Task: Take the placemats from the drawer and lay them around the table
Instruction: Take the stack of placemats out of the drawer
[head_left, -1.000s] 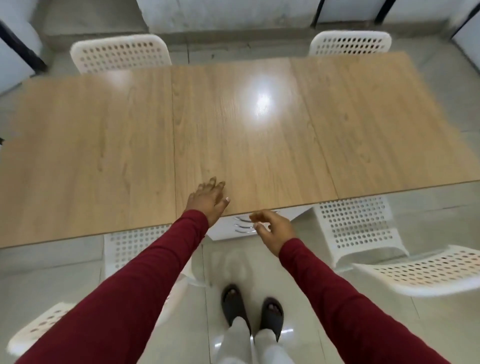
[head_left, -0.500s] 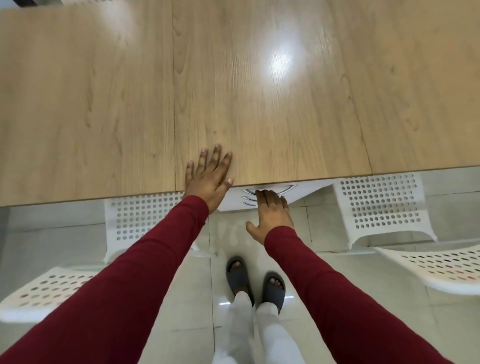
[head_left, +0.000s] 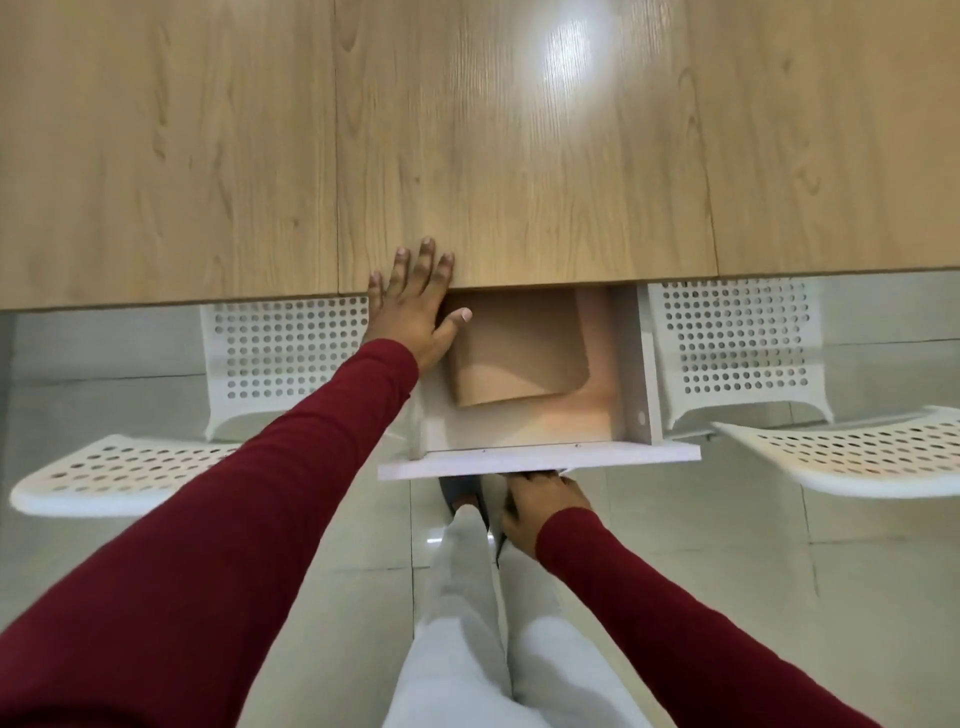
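step: opening drawer (head_left: 540, 457) | right hand (head_left: 540, 506) is gripping its front from below, fingers curled; left hand (head_left: 415, 306) is resting flat on table (head_left: 208, 156) | mats (head_left: 519, 348) are lying inside drawer; next: reaching in, gripping stack

Dark red sleeves (head_left: 270, 519), pale trousers (head_left: 462, 623)

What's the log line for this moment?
drawer: open | placemats: inside | left hand: flat on table | right hand: at drawer front
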